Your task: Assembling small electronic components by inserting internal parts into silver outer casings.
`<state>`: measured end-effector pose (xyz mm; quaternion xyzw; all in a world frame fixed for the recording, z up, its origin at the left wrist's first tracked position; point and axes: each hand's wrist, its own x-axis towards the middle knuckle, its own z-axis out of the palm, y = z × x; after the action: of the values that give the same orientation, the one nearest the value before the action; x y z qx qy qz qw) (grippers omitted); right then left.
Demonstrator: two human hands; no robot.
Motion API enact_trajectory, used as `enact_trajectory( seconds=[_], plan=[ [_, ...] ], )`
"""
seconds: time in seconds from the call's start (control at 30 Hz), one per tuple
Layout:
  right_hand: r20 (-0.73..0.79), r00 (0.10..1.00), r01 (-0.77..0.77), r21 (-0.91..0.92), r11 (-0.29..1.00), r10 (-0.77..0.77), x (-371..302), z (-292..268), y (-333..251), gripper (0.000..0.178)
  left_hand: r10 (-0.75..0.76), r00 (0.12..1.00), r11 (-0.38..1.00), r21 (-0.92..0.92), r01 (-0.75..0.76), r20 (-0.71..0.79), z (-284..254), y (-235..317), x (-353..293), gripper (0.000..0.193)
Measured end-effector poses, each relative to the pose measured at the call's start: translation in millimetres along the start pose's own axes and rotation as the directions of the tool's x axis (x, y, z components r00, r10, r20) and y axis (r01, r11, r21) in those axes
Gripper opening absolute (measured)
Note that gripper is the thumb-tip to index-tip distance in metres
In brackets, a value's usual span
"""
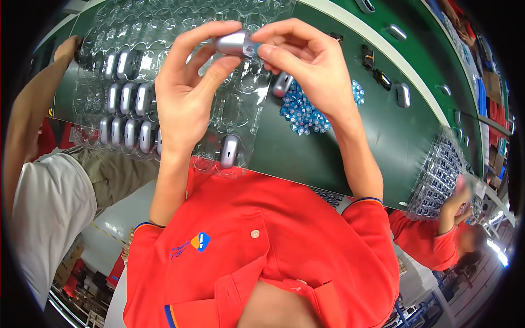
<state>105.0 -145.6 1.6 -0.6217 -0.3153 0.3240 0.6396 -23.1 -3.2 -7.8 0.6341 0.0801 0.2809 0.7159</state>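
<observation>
My left hand (183,93) is closed around a rounded, glossy grey earbud case (231,44), thumb below and fingers above. At the case's right end, my right hand (314,63) pinches something small and bluish; my fingertips hide most of it. Below my right hand lies a heap of small blue-and-white pieces (306,115) on the green table (344,147). Another grey case (283,85) rests against the heap's upper left. Under my left hand spreads a transparent plastic tray (232,109), with one grey case (229,151) in its near right pocket.
More grey cases (129,101) stand in rows in the tray at left. Small black parts (374,68) and a grey case (403,95) lie to the right, beside a pale rail (407,60). A person in white (49,202) works at left, a person in red (426,235) at right, near a filled tray (440,175).
</observation>
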Motion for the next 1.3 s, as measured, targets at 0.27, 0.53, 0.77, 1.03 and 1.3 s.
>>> enact_trajectory(
  seconds=[0.27, 0.53, 0.77, 1.03, 1.3],
  plan=[
    [-0.022, 0.994, -0.107, 0.033, 0.994, 0.108, -1, 5, 9, 0.021, 0.091, 0.994, 0.971, 0.218, -0.101, 0.055, 6, 7, -2, 0.031],
    [-0.024, 0.997, -0.073, -0.064, 0.995, 0.071, -1, 11, 10, 0.014, 0.335, 0.885, 0.78, 0.431, -0.454, 0.324, 0, 6, 5, 0.03],
    [-0.046, 0.996, 0.073, -0.106, 0.992, -0.078, -7, 15, 10, 0.008, 0.424, 0.795, 0.616, 0.505, -0.605, 0.434, 6, 13, 9, 0.028],
    [0.033, 0.998, -0.054, -0.101, 0.993, 0.057, 8, -28, -1, 0.021, 0.111, 0.987, 0.943, 0.302, -0.141, 0.114, 3, 16, 7, 0.03],
    [-0.428, 0.863, -0.388, -0.902, 0.188, -0.271, 133, -173, 28, 0.021, 0.09, 0.994, 0.907, 0.407, -0.107, 0.062, -14, 15, 15, 0.035]
  ],
)
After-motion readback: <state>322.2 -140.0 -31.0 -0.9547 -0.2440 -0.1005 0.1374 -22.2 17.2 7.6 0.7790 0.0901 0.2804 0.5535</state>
